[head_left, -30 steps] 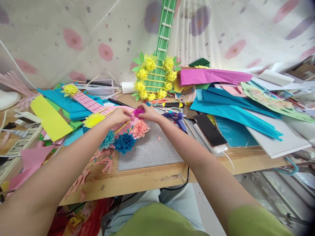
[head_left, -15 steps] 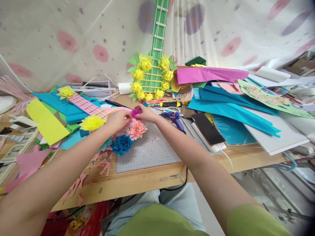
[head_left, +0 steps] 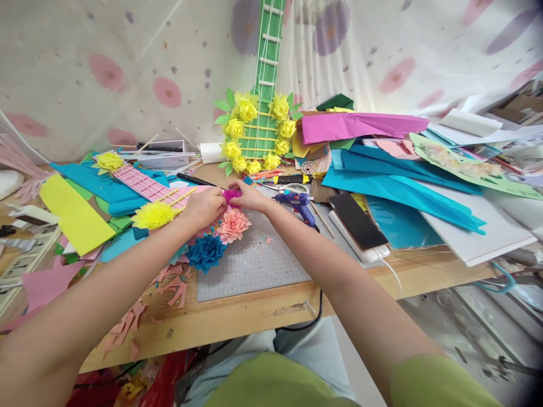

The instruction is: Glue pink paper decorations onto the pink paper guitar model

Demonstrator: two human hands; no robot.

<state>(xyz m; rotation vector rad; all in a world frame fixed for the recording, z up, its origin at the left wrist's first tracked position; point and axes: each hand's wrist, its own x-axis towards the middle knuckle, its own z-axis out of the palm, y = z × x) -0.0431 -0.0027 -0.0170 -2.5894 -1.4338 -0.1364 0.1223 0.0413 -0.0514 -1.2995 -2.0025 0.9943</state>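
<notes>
A magenta paper flower (head_left: 232, 196) sits on the pink paper guitar (head_left: 142, 182), at the end away from its neck. My left hand (head_left: 206, 208) is closed at the flower's left side, its fingertips partly hidden. From the right, my right hand (head_left: 246, 196) pinches the same flower between thumb and fingers. Just below my hands are a coral paper flower (head_left: 233, 225) and a blue paper flower (head_left: 206, 252). A large yellow paper flower (head_left: 153, 215) lies left of my left hand. My arms and hands cover much of the guitar's body.
A grey cutting mat (head_left: 258, 265) lies under the work. Right of my right hand are a blue glue gun (head_left: 299, 204), scissors (head_left: 292, 187) and a phone (head_left: 358, 220). Behind stands a green paper guitar (head_left: 266, 124). Pink paper scraps (head_left: 173, 285) lie near the table's front edge.
The view has shifted slightly, so most things appear a little further left. Both hands stay at the magenta flower, with only small finger movement.
</notes>
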